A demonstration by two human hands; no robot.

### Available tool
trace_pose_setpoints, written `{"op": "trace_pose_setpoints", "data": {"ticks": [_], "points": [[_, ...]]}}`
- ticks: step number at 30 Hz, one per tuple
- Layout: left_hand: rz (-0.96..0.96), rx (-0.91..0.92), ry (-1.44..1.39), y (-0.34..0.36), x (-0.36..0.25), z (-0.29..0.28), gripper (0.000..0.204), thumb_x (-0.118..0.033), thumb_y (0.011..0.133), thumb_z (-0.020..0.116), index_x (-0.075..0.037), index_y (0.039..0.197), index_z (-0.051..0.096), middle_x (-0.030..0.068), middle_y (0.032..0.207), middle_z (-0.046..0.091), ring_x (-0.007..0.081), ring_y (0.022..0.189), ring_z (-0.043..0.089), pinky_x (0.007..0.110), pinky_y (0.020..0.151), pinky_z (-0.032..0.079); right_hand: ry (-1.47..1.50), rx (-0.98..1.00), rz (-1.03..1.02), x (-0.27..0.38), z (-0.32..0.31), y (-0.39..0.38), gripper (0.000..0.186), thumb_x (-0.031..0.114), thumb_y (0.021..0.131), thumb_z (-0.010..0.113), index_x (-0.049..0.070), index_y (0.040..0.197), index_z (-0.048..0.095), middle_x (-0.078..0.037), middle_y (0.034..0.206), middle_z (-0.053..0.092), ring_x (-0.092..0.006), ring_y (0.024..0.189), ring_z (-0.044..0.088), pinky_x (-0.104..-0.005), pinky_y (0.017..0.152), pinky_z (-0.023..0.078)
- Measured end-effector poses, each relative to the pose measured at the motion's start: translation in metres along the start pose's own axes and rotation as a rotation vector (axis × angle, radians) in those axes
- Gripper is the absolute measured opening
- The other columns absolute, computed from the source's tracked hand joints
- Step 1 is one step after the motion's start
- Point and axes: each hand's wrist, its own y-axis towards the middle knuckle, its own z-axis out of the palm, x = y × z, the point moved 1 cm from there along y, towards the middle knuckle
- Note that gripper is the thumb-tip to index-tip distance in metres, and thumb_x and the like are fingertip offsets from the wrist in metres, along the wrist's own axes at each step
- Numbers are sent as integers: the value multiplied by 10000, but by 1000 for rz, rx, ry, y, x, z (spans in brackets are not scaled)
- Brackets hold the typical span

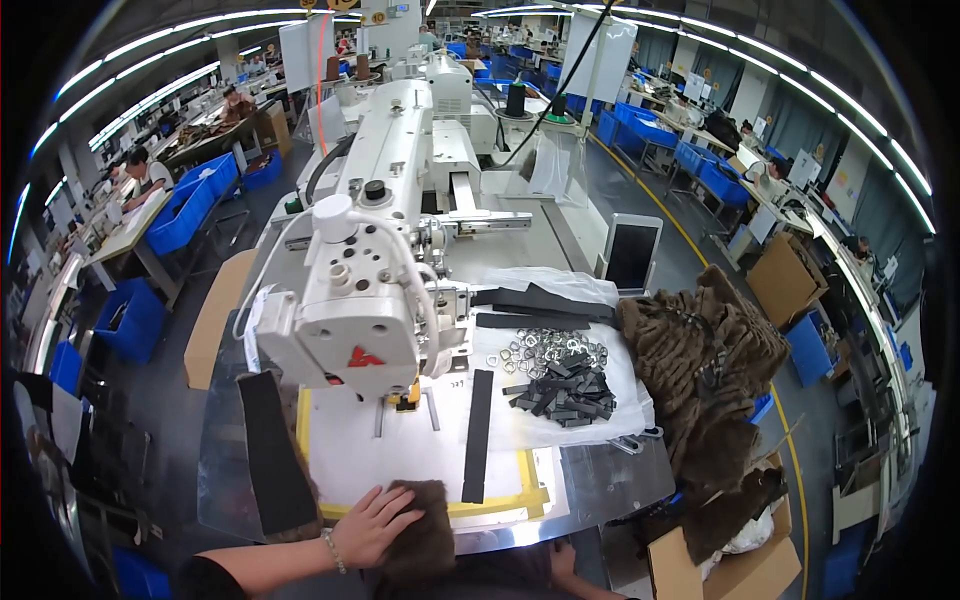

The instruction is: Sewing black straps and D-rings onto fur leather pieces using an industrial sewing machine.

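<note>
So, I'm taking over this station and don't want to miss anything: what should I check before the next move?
1. Left hand on the brown fur piece: ok.
2. Left hand clear of the white machine head: ok.
3. Right hand and its grip, low by the near edge of the table: cannot tell, mostly hidden.
4. Long black strip lying apart from the brown fur piece: ok.
5. Metal rings separate from the short black pieces: not ok, the piles meet.
</note>
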Motion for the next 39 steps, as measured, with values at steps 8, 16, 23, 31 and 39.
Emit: {"op": "trace_pose_setpoints", "data": {"ticks": [8, 16, 23, 31, 39], "points": [[64, -224, -9, 15, -3, -23, 364, -104, 719, 584, -64, 1079, 623, 95, 1122, 614, 245, 1034, 589, 362, 869, 462, -61, 362, -1514, 230, -134, -119, 226, 107, 818, 617, 40, 1016, 703, -89, 765, 640, -231, 625, 609, -329, 556, 481], [151, -325, 36, 30, 10, -27, 150, -138, 665, 617, -110, 787, 534, 9, 772, 497, 168, 758, 535, 277, 658, 432, -347, -129, -1606, 392, -133, -107, 463, 107, 719, 748, 141, 1170, 648, -115, 1095, 604, -198, 753, 624, -302, 611, 449], [169, -397, 183, 29, -2, -76, 236, -125, 694, 620, -44, 913, 650, 56, 973, 641, 103, 636, 562, 238, 541, 431, -329, 269, -1395, 433, -112, -101, 742, 63, 620, 722, 157, 1333, 540, -196, 1300, 501, -189, 633, 584, -308, 558, 492], [252, -422, 407, 46, 42, -53, 80, -142, 697, 590, -86, 751, 578, 95, 919, 649, 126, 633, 544, 236, 535, 403, -349, 140, -1739, 480, -90, -63, 354, 58, 704, 602, 57, 1055, 654, -137, 1142, 604, -179, 734, 581, -285, 640, 470], [16, -317, 27, 49, 53, -49, 135, -129, 661, 599, -41, 761, 574, 155, 1030, 634, 241, 904, 602, 312, 702, 501, -376, 345, -1643, 497, -84, -59, 350, 60, 548, 722, 16, 863, 577, -217, 1330, 499, -339, 1175, 532, -399, 922, 445]]}}
